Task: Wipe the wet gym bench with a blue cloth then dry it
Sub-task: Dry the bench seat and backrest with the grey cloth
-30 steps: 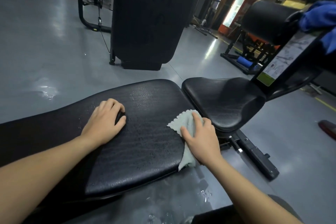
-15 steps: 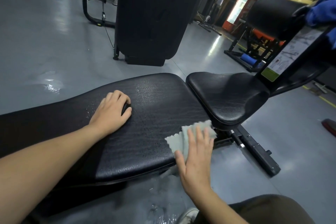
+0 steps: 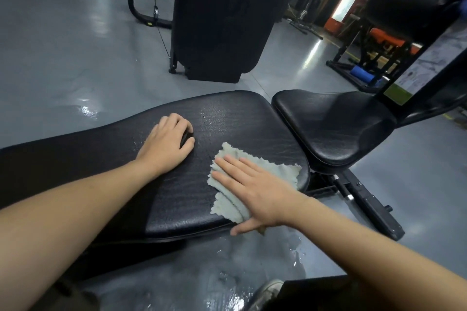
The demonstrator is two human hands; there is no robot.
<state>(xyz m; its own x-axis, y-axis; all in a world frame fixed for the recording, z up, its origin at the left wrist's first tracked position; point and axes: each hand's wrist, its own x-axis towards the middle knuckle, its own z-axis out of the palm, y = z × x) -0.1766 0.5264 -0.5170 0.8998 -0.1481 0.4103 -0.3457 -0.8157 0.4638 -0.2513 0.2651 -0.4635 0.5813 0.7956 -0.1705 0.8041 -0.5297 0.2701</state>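
The black gym bench pad [image 3: 240, 118] stretches across the view, with water droplets [image 3: 212, 121] beading near its far edge. My right hand [image 3: 255, 189] lies flat, fingers spread, pressing a pale grey-green cloth [image 3: 278, 171] onto the near right part of the pad. The cloth spreads out under my palm and reaches the pad's front edge. My left hand [image 3: 164, 144] rests on the pad to the left of the cloth, fingers curled under, holding nothing. A sliver of blue cloth [image 3: 463, 6] shows at the far right edge, on the machine frame.
The separate black seat pad [image 3: 333, 124] adjoins the bench on the right, above its frame rail [image 3: 366, 204]. A water puddle [image 3: 227, 272] covers the grey floor below the bench, beside my shoe [image 3: 267, 290]. A tall black machine [image 3: 222, 15] stands behind.
My right hand has slid the cloth from the pad's right end down to its front edge, then left onto the pad, now flat. My left hand stayed put.
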